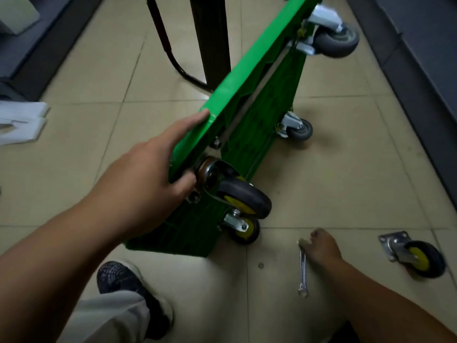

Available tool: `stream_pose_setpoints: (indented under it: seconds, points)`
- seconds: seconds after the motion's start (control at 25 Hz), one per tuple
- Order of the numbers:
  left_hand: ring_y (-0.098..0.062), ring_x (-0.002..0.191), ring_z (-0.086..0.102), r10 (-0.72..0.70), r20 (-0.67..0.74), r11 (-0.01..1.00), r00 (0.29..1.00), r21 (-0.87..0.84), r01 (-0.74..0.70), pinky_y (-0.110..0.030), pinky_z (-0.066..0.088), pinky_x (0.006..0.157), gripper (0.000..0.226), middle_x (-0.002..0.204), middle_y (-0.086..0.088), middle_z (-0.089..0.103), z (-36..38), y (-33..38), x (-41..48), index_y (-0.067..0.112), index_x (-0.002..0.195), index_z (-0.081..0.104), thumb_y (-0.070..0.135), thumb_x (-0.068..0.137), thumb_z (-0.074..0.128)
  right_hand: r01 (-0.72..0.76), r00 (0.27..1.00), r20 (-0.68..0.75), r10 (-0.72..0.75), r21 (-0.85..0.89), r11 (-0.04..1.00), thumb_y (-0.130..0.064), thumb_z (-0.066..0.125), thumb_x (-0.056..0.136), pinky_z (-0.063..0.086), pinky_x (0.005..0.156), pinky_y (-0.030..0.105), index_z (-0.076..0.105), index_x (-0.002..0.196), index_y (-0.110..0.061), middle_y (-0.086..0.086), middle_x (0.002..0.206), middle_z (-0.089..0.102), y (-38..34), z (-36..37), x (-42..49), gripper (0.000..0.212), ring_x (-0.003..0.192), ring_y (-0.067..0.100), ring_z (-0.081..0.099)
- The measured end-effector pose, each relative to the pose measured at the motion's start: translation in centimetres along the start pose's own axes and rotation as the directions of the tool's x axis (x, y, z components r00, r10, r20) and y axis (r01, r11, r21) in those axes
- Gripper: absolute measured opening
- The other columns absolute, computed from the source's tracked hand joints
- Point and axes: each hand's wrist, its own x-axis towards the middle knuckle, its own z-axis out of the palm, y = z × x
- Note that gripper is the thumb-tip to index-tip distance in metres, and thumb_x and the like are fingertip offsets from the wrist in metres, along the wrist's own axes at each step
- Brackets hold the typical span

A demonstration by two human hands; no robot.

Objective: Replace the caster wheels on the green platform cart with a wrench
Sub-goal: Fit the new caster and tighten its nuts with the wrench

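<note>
Fingers of left hand (146, 179) clasp edge of green platform cart (247, 75); right hand (321, 248) pinches wrench (303, 271), open tile beyond fingertips

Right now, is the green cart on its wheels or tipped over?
Tipped on its side: the green cart stands on one edge, its casters stick out sideways, and the left hand holds the upper edge.

— What is seen underfoot?
— A floor (346, 169) of beige tiles is shown.
— What is set on it?
— A green cart (247, 78) is stood on edge. A wrench (303, 271) is laid beside it, a loose caster (415, 256) right of that, white foam (19, 122) far left.
</note>
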Motion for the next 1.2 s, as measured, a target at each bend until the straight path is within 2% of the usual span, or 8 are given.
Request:
stream_pose_setpoints:
  seconds: [0.12, 0.28, 0.44, 0.64, 0.8, 0.96, 1.08, 1.2]
  points:
    - [-0.032, 0.076, 0.068, 0.009, -0.074, 1.000, 0.997, -0.008, -0.010, -0.051, 0.058, 0.074, 0.085, 0.105, -0.007, 0.069, 0.4, -0.1, 0.3, 0.070, 0.141, 0.026, 0.031, 0.077, 0.065, -0.110, 0.992, 0.041, 0.115, -0.109, 0.988, -0.040, 0.083, 0.077, 0.046, 0.073, 0.034, 0.051, 0.087, -0.008, 0.020, 0.101, 0.065, 5.1, 2.2, -0.1, 0.046, 0.099, 0.037, 0.065]
    - [-0.034, 0.090, 0.072, 0.056, -0.142, 0.996, 0.988, -0.066, -0.066, -0.060, 0.057, 0.083, 0.089, 0.113, -0.002, 0.071, 1.0, -1.9, 0.3, 0.065, 0.141, 0.037, 0.016, 0.077, 0.077, -0.112, 0.993, 0.040, 0.115, -0.072, 0.991, -0.029, 0.085, 0.076, 0.040, 0.067, 0.031, 0.052, 0.092, -0.008, 0.011, 0.091, 0.060, 5.2, 3.5, -0.5, 0.042, 0.084, 0.030, 0.060]
    - [-0.029, 0.115, 0.066, 0.094, -0.134, 0.983, 0.986, -0.142, -0.113, -0.059, 0.050, 0.100, 0.086, 0.133, 0.004, 0.064, 1.6, -2.9, 0.7, 0.056, 0.145, 0.039, 0.035, 0.075, 0.084, -0.158, 0.987, -0.041, 0.158, 0.007, 0.987, -0.011, 0.081, 0.075, 0.052, 0.070, 0.035, 0.056, 0.090, -0.007, 0.012, 0.088, 0.064, 4.1, 5.4, -1.1, 0.029, 0.082, 0.032, 0.064]
    - [-0.029, 0.115, 0.065, 0.121, -0.144, 0.983, 0.982, -0.118, -0.139, -0.059, 0.049, 0.101, 0.082, 0.133, 0.005, 0.063, 1.6, -3.1, 0.7, 0.057, 0.146, 0.037, 0.037, 0.078, 0.079, -0.145, 0.989, 0.017, 0.144, 0.075, 0.987, -0.011, 0.076, 0.074, 0.048, 0.058, 0.031, 0.054, 0.089, -0.007, 0.011, 0.084, 0.061, 3.5, 6.2, -2.5, 0.027, 0.071, 0.031, 0.061]
    - [-0.036, 0.123, 0.060, 0.140, -0.132, 0.990, 0.981, -0.009, -0.143, -0.061, 0.046, 0.104, 0.086, 0.145, -0.003, 0.057, 1.3, -2.4, 0.5, 0.060, 0.151, 0.022, 0.041, 0.083, 0.072, 0.056, 0.998, 0.028, -0.053, -0.085, 0.995, -0.012, 0.070, 0.078, 0.049, 0.068, 0.037, 0.055, 0.077, -0.008, 0.018, 0.086, 0.063, 3.1, 5.2, -1.6, 0.016, 0.083, 0.037, 0.062]
    - [-0.014, 0.136, 0.051, 0.147, -0.083, 0.989, 0.986, -0.020, -0.149, -0.044, 0.043, 0.112, 0.089, 0.151, 0.014, 0.049, 0.7, -2.7, 0.9, 0.058, 0.152, 0.022, 0.027, 0.085, 0.071, 0.321, 0.946, -0.061, -0.320, 0.007, 0.947, -0.005, 0.061, 0.086, 0.046, 0.071, 0.039, 0.055, 0.086, -0.013, 0.012, 0.089, 0.054, 0.2, 0.9, -1.4, 0.010, 0.076, 0.031, 0.053]
    - [-0.012, 0.133, 0.054, 0.156, -0.081, 0.974, 0.985, -0.153, -0.166, -0.045, 0.046, 0.111, 0.077, 0.149, 0.016, 0.051, 0.0, -2.9, 0.6, 0.063, 0.148, 0.027, 0.031, 0.090, 0.065, 0.565, 0.821, -0.032, -0.570, -0.100, 0.819, -0.015, 0.061, 0.093, 0.047, 0.067, 0.038, 0.056, 0.093, -0.021, -0.001, 0.078, 0.060, -4.9, -6.2, -2.6, 0.008, 0.072, 0.026, 0.055]
    - [-0.020, 0.120, 0.063, 0.175, -0.049, 0.975, 0.983, -0.127, -0.180, -0.045, 0.053, 0.101, 0.079, 0.142, 0.005, 0.059, 0.4, -3.3, 1.1, 0.070, 0.144, 0.023, 0.027, 0.092, 0.065, 0.740, 0.619, 0.030, -0.784, -0.356, 0.571, -0.027, 0.068, 0.086, 0.043, 0.060, 0.030, 0.058, 0.091, -0.029, -0.015, 0.071, 0.054, -9.9, -13.9, -6.1, 0.011, 0.065, 0.012, 0.051]
